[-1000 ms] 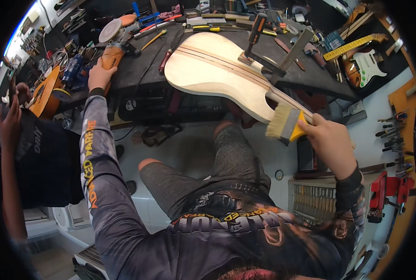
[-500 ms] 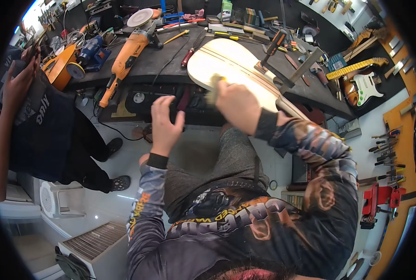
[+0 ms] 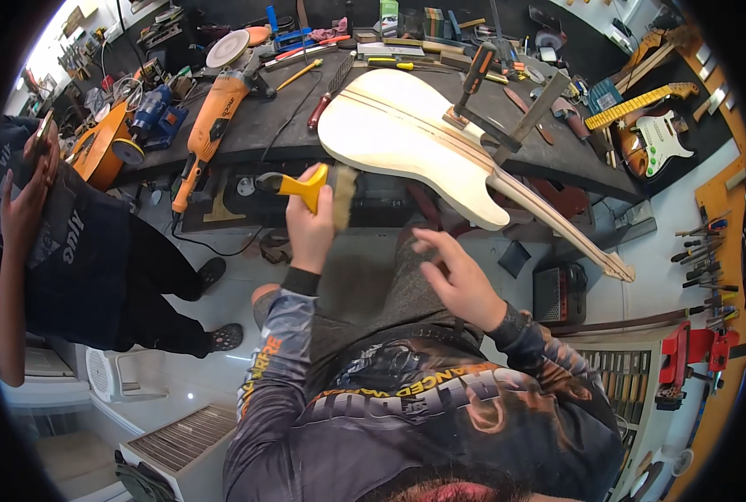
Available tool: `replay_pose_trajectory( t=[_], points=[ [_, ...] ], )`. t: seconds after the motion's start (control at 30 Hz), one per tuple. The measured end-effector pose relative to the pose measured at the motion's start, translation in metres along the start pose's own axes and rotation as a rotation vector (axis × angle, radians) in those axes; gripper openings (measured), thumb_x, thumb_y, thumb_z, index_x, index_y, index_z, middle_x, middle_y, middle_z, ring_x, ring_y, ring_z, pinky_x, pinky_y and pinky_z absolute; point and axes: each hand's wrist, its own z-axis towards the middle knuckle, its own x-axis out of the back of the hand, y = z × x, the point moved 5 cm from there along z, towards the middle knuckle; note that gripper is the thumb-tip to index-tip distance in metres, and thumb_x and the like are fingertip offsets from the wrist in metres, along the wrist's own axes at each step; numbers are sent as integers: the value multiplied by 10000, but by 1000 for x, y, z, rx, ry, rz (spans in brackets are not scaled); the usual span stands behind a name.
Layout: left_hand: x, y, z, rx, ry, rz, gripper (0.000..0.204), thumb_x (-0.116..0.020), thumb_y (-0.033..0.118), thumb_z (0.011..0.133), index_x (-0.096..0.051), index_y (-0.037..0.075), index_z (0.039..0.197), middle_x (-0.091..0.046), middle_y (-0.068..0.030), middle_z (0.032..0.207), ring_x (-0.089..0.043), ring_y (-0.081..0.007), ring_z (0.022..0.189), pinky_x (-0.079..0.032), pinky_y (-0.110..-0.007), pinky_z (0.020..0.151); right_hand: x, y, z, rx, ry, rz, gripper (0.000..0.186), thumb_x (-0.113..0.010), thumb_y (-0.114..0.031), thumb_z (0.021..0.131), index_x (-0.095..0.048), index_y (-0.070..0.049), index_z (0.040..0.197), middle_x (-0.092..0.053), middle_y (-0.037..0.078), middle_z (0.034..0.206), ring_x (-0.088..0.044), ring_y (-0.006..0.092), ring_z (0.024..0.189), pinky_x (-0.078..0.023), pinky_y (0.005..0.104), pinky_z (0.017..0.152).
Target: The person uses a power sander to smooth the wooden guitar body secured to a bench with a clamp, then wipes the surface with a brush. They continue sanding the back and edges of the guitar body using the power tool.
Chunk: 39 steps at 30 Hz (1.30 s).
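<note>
My left hand [image 3: 310,230] grips a wide brush [image 3: 316,186] by its yellow handle, its pale bristles pointing right. The brush is in the air in front of the bench edge. My right hand [image 3: 461,280] is empty over my lap, fingers apart and slightly bent. Beyond both hands lies a pale wooden guitar [image 3: 390,125] with dark stripes along its middle; its neck [image 3: 557,222] reaches past the bench edge toward the lower right. A clamp [image 3: 477,71] with a wooden handle presses on the body near the neck.
On the dark bench [image 3: 256,125] rest an orange angle polisher [image 3: 214,117], a red-handled rasp [image 3: 327,96] and several small tools. A person [image 3: 63,226] holding a phone stands at the left. A sunburst electric guitar [image 3: 653,146] lies at the right, near a red vise [image 3: 695,356].
The brush has passed from my right hand to my left. My right hand has drawn back from the guitar body toward my lap and opened.
</note>
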Motion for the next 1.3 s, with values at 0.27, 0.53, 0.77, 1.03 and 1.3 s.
replay_pose_trajectory(
  t=[0.27, 0.53, 0.77, 1.03, 1.3],
  points=[
    [-169, 39, -55, -277, -606, -126, 489, -748, 85, 985, -652, 45, 1462, -710, -139, 1313, -724, -271, 1173, -577, -378, 1023, -57, 181, -74, -153, -95, -254, 170, -686, -178, 1018, -756, -88, 1145, -750, 129, 1113, -750, 352, 1055, -600, 446, 890],
    [37, -17, 51, -288, 360, 627, 407, -702, 41, 974, -657, 49, 1378, -629, -164, 1229, -651, -360, 1136, -554, -452, 986, -46, 191, -76, -135, 68, -196, 115, -698, -167, 985, -767, -108, 1057, -748, 89, 1029, -755, 348, 946, -603, 459, 816],
    [-109, -6, -53, -292, -236, 202, 424, -700, 4, 881, -700, 67, 1300, -605, -136, 1226, -603, -329, 1174, -493, -450, 1062, -55, 203, -64, -123, 41, -196, 84, -689, -157, 984, -751, -113, 1020, -735, 107, 1016, -744, 373, 907, -596, 470, 778],
    [-1, -26, 23, 38, 528, -302, 435, -610, 36, 1038, -576, 44, 1472, -619, -69, 1417, -585, -210, 1304, -463, -371, 1159, -52, 201, -63, -124, 79, -207, 77, -689, -161, 985, -740, -109, 1010, -731, 113, 1010, -740, 387, 906, -592, 474, 765],
    [-15, -55, -4, 74, 47, -144, 477, -657, 11, 953, -661, 18, 1430, -673, -107, 1428, -628, -222, 1338, -481, -380, 1180, -56, 201, -59, -130, 78, -213, 69, -688, -158, 980, -734, -111, 1000, -734, 104, 1000, -747, 379, 895, -596, 470, 762]
  ],
)
